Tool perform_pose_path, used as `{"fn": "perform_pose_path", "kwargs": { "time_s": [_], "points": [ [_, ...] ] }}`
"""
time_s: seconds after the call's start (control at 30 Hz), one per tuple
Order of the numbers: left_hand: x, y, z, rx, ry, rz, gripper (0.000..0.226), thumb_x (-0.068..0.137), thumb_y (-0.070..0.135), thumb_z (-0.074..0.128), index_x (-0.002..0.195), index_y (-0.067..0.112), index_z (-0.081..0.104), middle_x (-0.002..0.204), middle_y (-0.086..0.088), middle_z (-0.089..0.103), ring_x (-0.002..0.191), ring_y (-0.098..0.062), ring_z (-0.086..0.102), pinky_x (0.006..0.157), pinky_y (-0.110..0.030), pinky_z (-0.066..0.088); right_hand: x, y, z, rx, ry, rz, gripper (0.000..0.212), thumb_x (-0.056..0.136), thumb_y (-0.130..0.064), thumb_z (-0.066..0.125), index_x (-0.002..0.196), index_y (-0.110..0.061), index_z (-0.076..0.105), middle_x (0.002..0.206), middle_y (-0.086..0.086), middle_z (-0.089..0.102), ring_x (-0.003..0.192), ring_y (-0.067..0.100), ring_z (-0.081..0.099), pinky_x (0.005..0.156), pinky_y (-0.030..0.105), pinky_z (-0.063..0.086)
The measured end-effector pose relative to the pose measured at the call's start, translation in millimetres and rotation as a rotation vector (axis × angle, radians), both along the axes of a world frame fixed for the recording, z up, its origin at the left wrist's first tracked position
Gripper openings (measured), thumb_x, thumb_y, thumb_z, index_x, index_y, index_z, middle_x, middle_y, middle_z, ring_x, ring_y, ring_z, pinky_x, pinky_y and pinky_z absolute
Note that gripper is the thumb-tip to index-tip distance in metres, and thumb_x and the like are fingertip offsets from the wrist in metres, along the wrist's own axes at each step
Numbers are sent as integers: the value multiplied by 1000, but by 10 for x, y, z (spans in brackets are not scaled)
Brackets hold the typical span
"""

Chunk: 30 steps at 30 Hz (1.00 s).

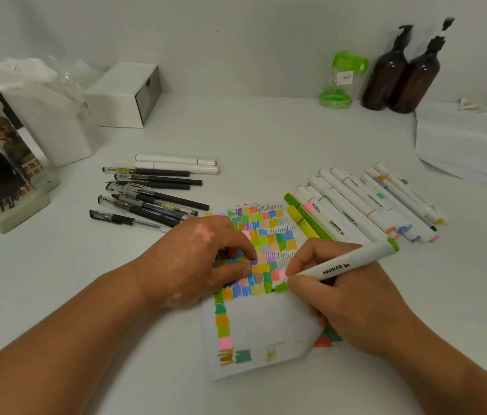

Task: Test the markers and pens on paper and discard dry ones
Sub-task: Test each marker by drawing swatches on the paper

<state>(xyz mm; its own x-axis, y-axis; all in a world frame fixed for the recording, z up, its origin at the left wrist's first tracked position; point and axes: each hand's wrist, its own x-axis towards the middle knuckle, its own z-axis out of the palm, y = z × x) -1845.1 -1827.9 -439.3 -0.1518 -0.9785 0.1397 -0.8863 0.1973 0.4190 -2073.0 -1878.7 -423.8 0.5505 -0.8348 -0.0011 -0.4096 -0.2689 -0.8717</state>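
Marker (341,266), smooth white barrel, pinched in right hand (353,298); left hand (194,265) pressing flat scribbled paper (266,324).

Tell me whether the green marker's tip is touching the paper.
Touching. The head view shows the tip of the green marker meeting the paper at a green swatch.

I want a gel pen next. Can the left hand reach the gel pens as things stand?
Probably yes: the left hand only presses the paper, holding nothing, and the gel pens lie just beyond it, nothing between. The right hand holds the marker.
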Motion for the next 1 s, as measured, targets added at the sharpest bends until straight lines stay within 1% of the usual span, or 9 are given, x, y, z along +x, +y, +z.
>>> {"fn": "perform_pose_path", "kwargs": {
  "time_s": [0.33,0.4,0.5,0.57,0.63,0.7,0.83,0.93,1.0],
  "points": [
    [7,-14,-8,-4,-13,-7,28,87,54,64,110,39,70,93,19,59,83,-1,56,69,-13,47,-4,-15,-53,-20,-4,-40,18,82,-15,76,71,-26,68,61,-13,63,55,0,59,44,11,43],
    [3,-12,-3,6,-17,-2,29,87,54,64,111,39,69,94,18,60,84,-2,57,72,-17,51,-3,-13,-61,-31,-13,-19,14,78,-22,77,70,-26,67,61,-14,62,57,-1,59,44,10,43],
    [-4,8,9,10,11,38,33,88,52,65,118,40,63,89,18,57,80,-1,57,68,-15,49,-32,-51,-69,-17,-160,-42,6,70,-28,68,71,-23,68,55,-7,61,48,4,55,42,14,41],
    [-6,18,22,12,109,86,32,93,40,64,124,42,56,88,18,56,77,-2,58,63,-14,47,-61,-117,-67,72,-334,-73,4,72,-21,66,74,-18,67,51,5,56,45,15,50,40,24,41],
    [4,13,45,36,265,119,33,99,18,54,123,40,51,94,17,58,81,-1,59,62,-14,47,-76,-206,-40,140,-464,-91,6,73,-19,68,73,-14,64,52,11,54,45,22,47,40,26,40],
    [17,11,78,52,386,135,37,101,5,43,119,36,49,100,17,60,90,3,57,66,-12,47,-51,-296,28,177,-513,-59,18,69,-25,74,73,-11,63,55,12,55,46,22,48,40,25,40],
    [22,13,104,34,522,170,39,100,2,43,117,37,49,105,25,61,98,3,59,73,-16,54,102,-500,232,104,-459,67,15,72,-26,77,76,-15,67,57,6,60,49,19,55,42,24,42],
    [14,-2,100,22,659,214,47,98,7,57,122,45,45,116,23,62,101,-2,67,76,-21,60,258,-614,265,132,-489,67,8,76,-18,76,76,-14,69,57,8,59,48,18,54,42,24,43],
    [14,-9,102,40,803,242,52,90,7,69,123,42,49,121,20,65,101,-5,71,76,-23,61,329,-619,195,217,-557,57,4,77,-14,73,76,-13,69,57,9,57,47,19,53,41,24,43]
  ]
}}
